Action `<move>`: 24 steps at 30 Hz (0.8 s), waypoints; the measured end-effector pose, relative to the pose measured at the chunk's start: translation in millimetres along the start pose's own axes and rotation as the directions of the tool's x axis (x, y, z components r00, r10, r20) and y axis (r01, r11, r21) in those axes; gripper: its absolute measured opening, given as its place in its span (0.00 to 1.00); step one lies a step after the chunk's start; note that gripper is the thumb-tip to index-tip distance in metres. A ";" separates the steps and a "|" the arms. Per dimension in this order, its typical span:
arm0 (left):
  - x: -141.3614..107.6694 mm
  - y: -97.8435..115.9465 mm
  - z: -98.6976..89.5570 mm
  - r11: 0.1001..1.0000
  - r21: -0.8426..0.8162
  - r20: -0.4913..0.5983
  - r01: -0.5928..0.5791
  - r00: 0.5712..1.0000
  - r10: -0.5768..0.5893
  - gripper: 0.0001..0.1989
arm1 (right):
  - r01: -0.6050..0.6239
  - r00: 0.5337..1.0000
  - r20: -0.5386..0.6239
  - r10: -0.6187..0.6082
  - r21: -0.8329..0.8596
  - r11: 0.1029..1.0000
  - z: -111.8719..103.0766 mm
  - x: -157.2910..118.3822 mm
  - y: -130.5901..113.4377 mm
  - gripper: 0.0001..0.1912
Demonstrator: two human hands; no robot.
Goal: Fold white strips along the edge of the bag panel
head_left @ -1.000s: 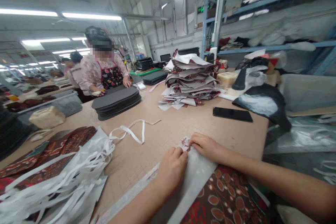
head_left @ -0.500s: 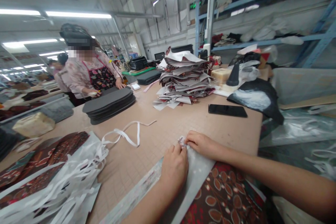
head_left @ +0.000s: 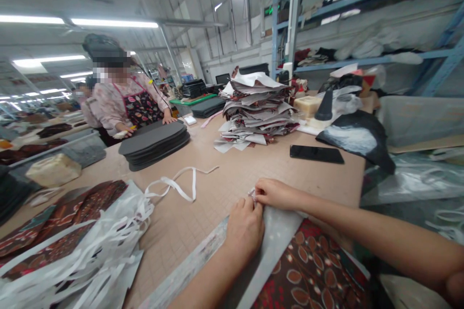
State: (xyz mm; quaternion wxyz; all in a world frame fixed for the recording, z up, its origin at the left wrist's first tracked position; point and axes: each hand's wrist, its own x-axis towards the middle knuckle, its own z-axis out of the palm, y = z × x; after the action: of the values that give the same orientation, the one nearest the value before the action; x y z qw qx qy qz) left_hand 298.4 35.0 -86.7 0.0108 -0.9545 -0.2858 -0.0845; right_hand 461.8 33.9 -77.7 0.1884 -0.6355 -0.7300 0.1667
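A patterned brown fabric piece (head_left: 308, 265) with a pale grey-white backing (head_left: 277, 231) lies at the table's near edge, partly folded over. At its far end my left hand (head_left: 244, 227) grips the gathered fabric, fingers bent and pressed together. My right hand (head_left: 277, 194) meets it there from the right, thumb and fingertips pinched on the same small crumpled tip. Between the fingertips the exact fold is mostly hidden. A loose white strap (head_left: 193, 186) curls on the table ahead and to the left of my hands.
Patterned pieces with white straps (head_left: 119, 231) lie at left. Beyond are a stack of dark grey pads (head_left: 154, 145), a tall pile of fabric pieces (head_left: 259, 106) and a black phone (head_left: 316, 154). A co-worker (head_left: 126, 91) stands across the table, touching the pads.
The view has shifted slightly, so everything sits a little further right. My right fingers have closed in nearer the left fingertips at the fabric's tip. The co-worker's hand moved slightly on the pads.
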 end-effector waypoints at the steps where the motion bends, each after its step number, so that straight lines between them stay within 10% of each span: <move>1: -0.1 0.0 -0.2 1.000 0.000 -0.001 0.000 1.000 0.000 0.14 | 0.000 1.000 0.016 0.000 -0.011 1.000 -1.0 1.9 -0.8 0.04; 24: 1.5 0.1 0.6 1.000 -0.019 -0.028 0.022 0.999 -0.022 0.13 | -0.001 0.998 0.055 0.000 0.022 1.000 -1.4 8.3 9.1 0.02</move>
State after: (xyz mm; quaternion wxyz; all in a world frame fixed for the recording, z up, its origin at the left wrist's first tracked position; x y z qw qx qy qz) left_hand 299.7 35.8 -87.0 0.0050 -0.9501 -0.2954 -0.1004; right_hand 469.3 43.3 -80.3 0.1752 -0.6286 -0.7330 0.1920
